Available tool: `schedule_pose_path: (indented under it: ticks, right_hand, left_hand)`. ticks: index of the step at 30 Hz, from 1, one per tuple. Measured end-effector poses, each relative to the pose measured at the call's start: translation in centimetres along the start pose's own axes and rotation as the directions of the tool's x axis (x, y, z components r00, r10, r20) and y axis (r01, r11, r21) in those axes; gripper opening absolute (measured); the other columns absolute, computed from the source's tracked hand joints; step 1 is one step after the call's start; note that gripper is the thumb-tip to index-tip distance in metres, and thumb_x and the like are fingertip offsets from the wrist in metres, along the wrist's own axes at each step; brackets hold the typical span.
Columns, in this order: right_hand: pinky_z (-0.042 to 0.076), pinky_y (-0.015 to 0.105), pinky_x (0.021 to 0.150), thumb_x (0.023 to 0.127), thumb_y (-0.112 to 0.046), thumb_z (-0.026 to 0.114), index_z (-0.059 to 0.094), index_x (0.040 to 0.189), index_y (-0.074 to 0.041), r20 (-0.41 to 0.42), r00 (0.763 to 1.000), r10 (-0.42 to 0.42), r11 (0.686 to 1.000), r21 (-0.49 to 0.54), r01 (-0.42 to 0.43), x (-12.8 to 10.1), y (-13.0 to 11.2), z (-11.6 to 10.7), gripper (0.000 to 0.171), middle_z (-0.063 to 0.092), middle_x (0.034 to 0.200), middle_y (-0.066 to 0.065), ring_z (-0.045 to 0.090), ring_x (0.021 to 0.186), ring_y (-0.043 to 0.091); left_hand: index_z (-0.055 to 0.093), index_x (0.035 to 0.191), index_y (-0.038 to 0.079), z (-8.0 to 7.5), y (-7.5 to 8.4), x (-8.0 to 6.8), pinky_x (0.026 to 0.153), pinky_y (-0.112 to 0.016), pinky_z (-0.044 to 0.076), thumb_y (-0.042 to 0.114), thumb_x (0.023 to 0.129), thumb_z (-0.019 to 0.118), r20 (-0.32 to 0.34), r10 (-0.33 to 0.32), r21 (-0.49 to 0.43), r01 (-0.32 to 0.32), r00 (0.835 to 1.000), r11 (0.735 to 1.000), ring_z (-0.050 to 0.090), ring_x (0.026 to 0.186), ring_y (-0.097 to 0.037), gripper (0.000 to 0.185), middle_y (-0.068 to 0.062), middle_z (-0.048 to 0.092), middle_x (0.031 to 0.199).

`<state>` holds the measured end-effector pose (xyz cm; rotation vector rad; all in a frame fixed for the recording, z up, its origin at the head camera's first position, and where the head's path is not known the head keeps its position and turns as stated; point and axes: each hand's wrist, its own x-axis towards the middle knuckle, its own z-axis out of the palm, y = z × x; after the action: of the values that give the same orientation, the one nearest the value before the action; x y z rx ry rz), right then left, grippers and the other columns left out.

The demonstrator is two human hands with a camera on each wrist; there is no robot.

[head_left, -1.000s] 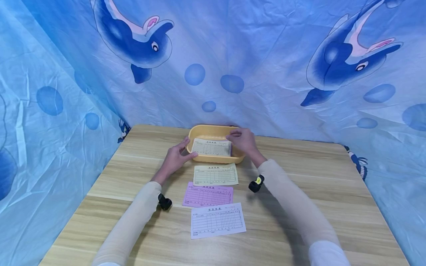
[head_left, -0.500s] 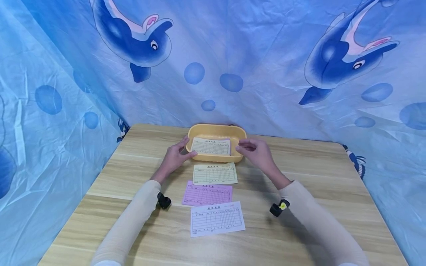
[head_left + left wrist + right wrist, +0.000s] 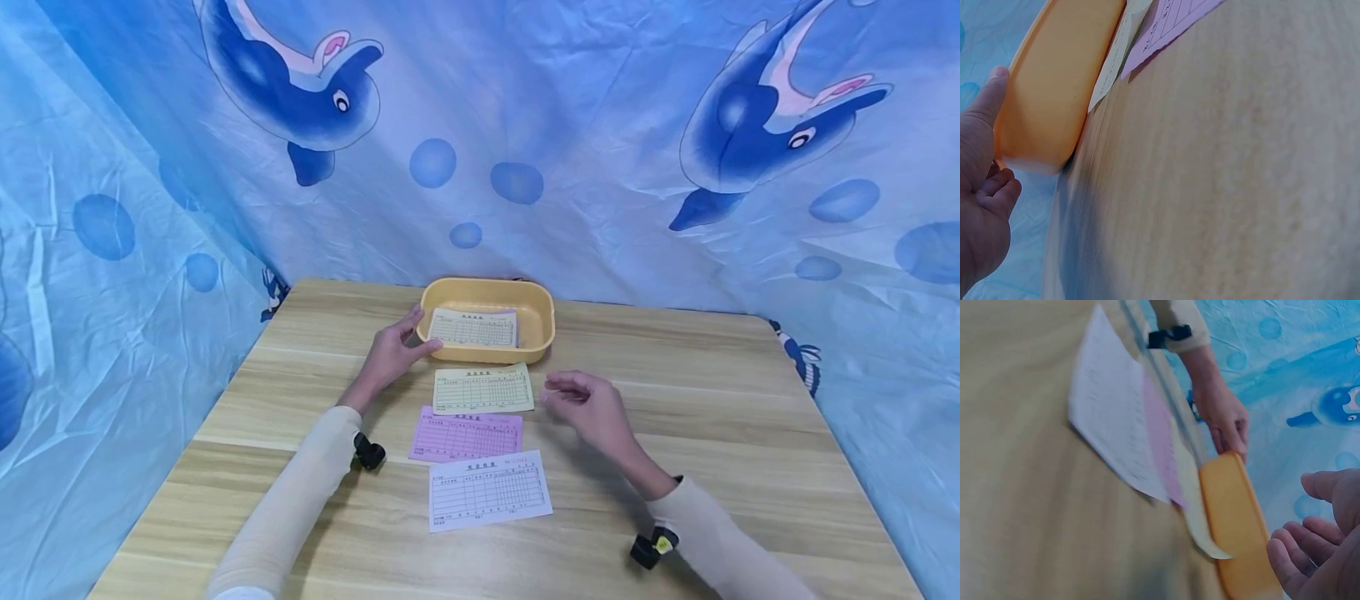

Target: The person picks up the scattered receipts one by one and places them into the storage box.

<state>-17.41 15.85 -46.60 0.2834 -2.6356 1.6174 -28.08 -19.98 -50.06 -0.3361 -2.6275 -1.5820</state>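
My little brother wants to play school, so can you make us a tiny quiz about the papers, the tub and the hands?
1. Choose one. Who is touching the tub? A) left hand only B) right hand only C) both hands
2. True or false? On the table, the pink paper lies between the yellow paper and the white paper.
3. Count. How many papers is the right hand holding?

Key: 1. A. 2. True. 3. None.
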Motion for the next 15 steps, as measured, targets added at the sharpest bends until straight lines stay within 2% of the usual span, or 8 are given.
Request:
schedule_pose_path:
  ticks: [9,15]
  right_hand:
    - [0.062,0.022,0.08,0.083,-0.02,0.087,0.073,0.118,-0.003,0.088,0.995,0.055,0.997,0.045,-0.059,-3.7,1.6,1.3,0.042,0.076,0.109,0.01,0.073,0.091,0.015]
    - [0.063,0.023,0.08,0.08,-0.016,0.089,0.073,0.118,-0.002,0.12,0.988,0.095,0.991,0.081,-0.105,-5.2,2.9,2.4,0.043,0.076,0.109,0.009,0.073,0.091,0.014]
  left_hand:
    - [0.039,0.155,0.004,0.0,0.0,0.1,0.122,-0.037,0.035,0.047,0.084,0.082,0.005,-0.007,0.004,0.007,1.0,1.0,0.031,0.152,-0.022,0.094,-0.008,0.028,0.166]
    - [0.039,0.154,0.003,-0.1,-0.1,0.1,0.122,-0.039,0.036,0.047,0.084,0.082,-0.003,-0.008,0.015,0.008,1.0,1.0,0.032,0.152,-0.024,0.093,-0.008,0.029,0.166]
